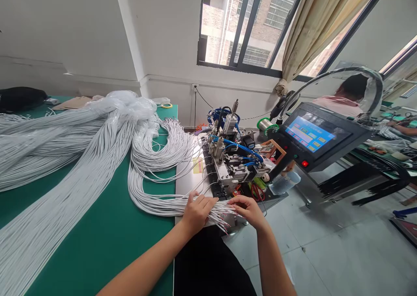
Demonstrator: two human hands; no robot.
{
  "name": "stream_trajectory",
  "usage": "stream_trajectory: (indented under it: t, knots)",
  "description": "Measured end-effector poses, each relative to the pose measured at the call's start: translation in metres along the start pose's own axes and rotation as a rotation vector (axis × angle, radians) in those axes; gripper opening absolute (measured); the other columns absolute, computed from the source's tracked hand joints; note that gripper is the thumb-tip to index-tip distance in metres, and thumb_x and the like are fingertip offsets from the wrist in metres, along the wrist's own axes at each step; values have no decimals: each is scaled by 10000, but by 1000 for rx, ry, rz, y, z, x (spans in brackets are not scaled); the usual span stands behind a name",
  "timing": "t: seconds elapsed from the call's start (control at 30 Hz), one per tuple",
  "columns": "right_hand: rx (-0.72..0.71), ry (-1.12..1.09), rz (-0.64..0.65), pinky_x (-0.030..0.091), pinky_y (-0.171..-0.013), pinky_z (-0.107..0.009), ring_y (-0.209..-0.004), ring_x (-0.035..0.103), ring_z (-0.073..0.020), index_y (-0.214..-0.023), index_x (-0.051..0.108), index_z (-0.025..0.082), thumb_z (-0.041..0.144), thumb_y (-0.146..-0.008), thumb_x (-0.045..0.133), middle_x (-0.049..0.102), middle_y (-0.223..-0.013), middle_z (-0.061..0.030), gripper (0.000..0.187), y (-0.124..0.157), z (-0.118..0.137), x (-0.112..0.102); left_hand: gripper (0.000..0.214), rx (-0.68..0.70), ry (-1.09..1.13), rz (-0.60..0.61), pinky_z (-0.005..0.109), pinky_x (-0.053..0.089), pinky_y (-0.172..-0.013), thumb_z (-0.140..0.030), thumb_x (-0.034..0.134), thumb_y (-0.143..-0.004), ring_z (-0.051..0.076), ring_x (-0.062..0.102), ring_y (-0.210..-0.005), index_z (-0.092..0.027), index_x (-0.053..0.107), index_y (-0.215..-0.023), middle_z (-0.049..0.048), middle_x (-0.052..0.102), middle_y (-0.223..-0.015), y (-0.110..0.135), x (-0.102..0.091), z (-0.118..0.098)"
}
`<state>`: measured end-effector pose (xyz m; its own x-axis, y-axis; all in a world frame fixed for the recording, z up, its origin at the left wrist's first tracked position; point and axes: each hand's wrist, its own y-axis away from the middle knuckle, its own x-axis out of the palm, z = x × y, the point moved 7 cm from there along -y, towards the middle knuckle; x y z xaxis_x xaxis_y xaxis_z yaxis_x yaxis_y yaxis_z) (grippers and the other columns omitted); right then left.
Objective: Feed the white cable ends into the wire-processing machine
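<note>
A bundle of white cables (159, 204) runs from the green table onto the metal plate at the front of a machine (228, 152). My left hand (197, 211) is wrapped over the bundle a little short of its cut ends. Thin reddish wire tips (224, 228) stick out past that hand. At the right end of the bundle, my right hand (248, 210) has thumb and fingers pinched together around the cable ends. How many cables lie between those fingertips is hidden.
More white cables (74, 196) spread over the green table (130, 252), partly under clear plastic (122, 105). A lit touchscreen (308, 133) stands right of the machine, near a wire spool (267, 126) and a plastic container (286, 183). Another person (342, 100) sits farther back.
</note>
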<state>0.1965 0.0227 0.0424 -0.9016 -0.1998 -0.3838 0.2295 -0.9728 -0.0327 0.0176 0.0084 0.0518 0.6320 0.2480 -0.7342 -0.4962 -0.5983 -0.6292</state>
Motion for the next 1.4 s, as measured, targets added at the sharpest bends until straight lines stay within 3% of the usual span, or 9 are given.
stream_trajectory:
  t: [0.4, 0.63, 0.87, 0.97, 1.17, 1.4]
  knots:
    - [-89, 61, -7, 433, -646, -275, -735, 581, -186, -810, 714, 184, 384, -794, 652, 670, -800, -47, 210, -4, 15, 7, 346, 61, -26, 43, 372, 286, -869, -147, 421, -822, 177, 598, -826, -201, 572, -1129, 37, 682, -961, 0, 8, 0]
    - [-39, 167, -83, 441, -648, -270, -724, 596, -182, -801, 686, 182, 344, -829, 598, 685, -786, -38, 187, -9, 4, 9, 346, 20, -78, -42, 364, 279, -841, -150, 401, -846, 164, 595, -802, -206, 585, -1133, 30, 685, -978, 0, 1, 1]
    - [-161, 249, -60, 402, -620, -267, -673, 560, -169, -777, 678, 189, 352, -856, 581, 657, -739, -36, 205, -10, 13, 3, 349, 5, -35, -33, 375, 277, -856, -149, 420, -803, 176, 599, -806, -217, 594, -1097, 31, 691, -966, 1, 1, 1]
    - [-192, 212, -99, 391, -606, -266, -656, 539, -165, -762, 664, 183, 360, -856, 576, 628, -715, -35, 219, -10, 16, 0, 390, -25, -46, -57, 393, 260, -888, -139, 449, -773, 181, 606, -837, -230, 579, -1129, 31, 687, -1004, 1, -2, 3]
    - [-137, 2, -315, 370, -575, -257, -617, 476, -144, -707, 604, 174, 403, -825, 597, 546, -671, -9, 258, -16, 0, -17, 413, -111, -92, -111, 421, 226, -933, -107, 461, -724, 191, 606, -863, -227, 580, -1100, 28, 682, -982, 2, -7, 9]
    - [-69, -273, -253, 323, -526, -237, -561, 415, -109, -678, 607, 169, 414, -776, 658, 520, -636, 7, 268, -27, -12, -9, 341, 4, -75, -44, 411, 255, -942, -108, 435, -725, 173, 576, -756, -198, 588, -1016, 26, 660, -823, 2, 0, 7]
